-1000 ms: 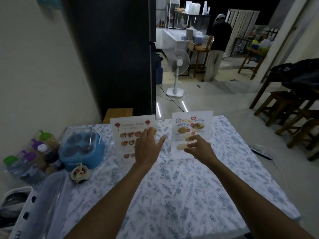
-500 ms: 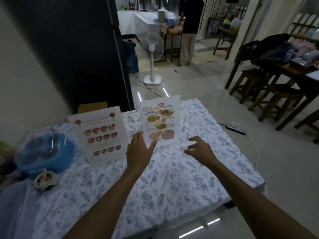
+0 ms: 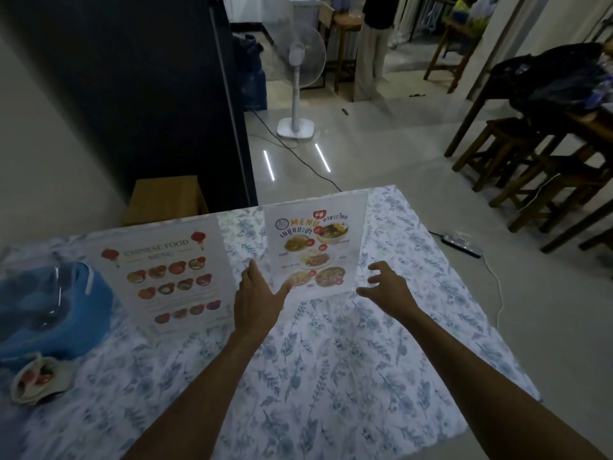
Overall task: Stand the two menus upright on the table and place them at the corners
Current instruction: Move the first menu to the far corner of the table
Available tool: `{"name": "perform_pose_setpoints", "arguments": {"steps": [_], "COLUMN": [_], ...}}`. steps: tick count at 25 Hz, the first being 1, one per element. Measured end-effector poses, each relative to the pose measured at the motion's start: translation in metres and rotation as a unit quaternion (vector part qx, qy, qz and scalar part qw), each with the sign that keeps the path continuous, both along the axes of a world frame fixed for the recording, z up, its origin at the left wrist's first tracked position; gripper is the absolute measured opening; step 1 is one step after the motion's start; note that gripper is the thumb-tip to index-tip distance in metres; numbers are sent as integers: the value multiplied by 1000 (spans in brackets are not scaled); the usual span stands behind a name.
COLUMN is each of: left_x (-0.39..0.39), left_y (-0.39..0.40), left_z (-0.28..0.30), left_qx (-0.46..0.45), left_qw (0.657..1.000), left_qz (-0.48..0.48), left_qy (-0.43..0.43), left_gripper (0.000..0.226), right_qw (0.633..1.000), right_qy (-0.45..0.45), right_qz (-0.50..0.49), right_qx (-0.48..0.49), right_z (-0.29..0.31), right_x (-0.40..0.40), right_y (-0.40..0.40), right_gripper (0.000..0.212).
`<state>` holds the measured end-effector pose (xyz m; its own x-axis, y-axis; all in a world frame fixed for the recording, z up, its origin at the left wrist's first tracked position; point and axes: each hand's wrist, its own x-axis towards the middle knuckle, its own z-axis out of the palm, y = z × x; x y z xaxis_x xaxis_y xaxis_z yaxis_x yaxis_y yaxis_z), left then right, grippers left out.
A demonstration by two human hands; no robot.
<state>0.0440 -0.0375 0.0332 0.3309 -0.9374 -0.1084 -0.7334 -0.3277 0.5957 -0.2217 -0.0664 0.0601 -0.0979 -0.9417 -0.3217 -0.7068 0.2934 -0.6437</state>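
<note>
Thai menu (image 3: 315, 250): upright at centre frame, near the far edge of the table (image 3: 381, 376). Long axis vertical, printed face toward the camera. Stands unsupported, probably in a clear holder, though the base is hard to make out.

Chinese food menu (image 3: 169, 277): upright at centre left, long axis vertical with a slight backward lean, printed face toward the camera. Placed just beside the blue container (image 3: 49, 307), well apart from the Thai menu.

Left hand (image 3: 257, 300): open, fingers extended and loosely spread, thumb tip at the lower left corner of the Thai menu; actual contact cannot be told. Right hand (image 3: 388, 288): open, fingers curled and spread, just beside the lower right corner, not touching. Flanking position judged to suit steadying the panel or sliding it toward the far right corner.

Periphery: small bowl (image 3: 36, 380) at lower left; pedestal fan (image 3: 297, 71) on the floor at upper centre; wooden stools (image 3: 530, 167) at right.
</note>
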Motion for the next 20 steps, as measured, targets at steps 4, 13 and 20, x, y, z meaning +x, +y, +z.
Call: {"name": "perform_pose_setpoints", "arguments": {"steps": [4,13,20], "left_x": [7,-7,-62], "left_y": [-12,-47,-130], "left_z": [-13,-9,18], "left_qx": [33,50,-11], "left_qw": [999,998,1000], "left_qz": [-3,9,-4], "left_qy": [12,22,5], "left_gripper": [105,50,43], "right_qw": [1000,994,991], "right_qy": [1,-38,-47], "right_qz": [1,103,113], "right_qx": [18,-10,-46], "right_z": [-15,-32,-10], "right_x": [4,0,-56], "right_y": [-28,-73,-162], "right_gripper": [67,38,36]}}
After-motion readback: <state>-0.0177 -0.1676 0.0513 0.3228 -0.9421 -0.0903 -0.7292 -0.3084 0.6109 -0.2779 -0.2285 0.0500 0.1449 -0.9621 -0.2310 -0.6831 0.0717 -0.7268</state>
